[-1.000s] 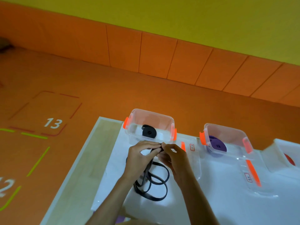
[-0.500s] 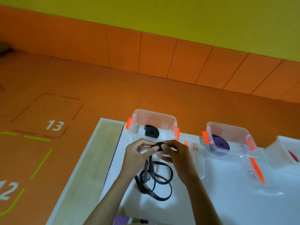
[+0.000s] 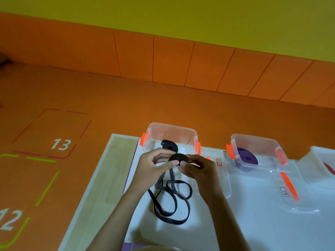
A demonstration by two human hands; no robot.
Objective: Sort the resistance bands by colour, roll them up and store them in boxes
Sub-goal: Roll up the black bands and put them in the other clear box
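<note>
The band [image 3: 178, 158] I held was black, like the roll [image 3: 167, 145] in the far left box [image 3: 172, 126], which was clear with orange clips [image 3: 143, 140]. The right box [image 3: 257, 145] matched it and held a purple band [image 3: 247, 157]. The floor [image 3: 108, 105] was orange with white numbers.

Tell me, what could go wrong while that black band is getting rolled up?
1. The small roll of the black band is only pinched between the left hand and the right hand. If a finger slips, it may spring open.
2. The loose loops cross over each other on the table, so they could twist or tangle when pulled in.
3. The clear box stands just behind the hands, and a bump might shove it.
</note>
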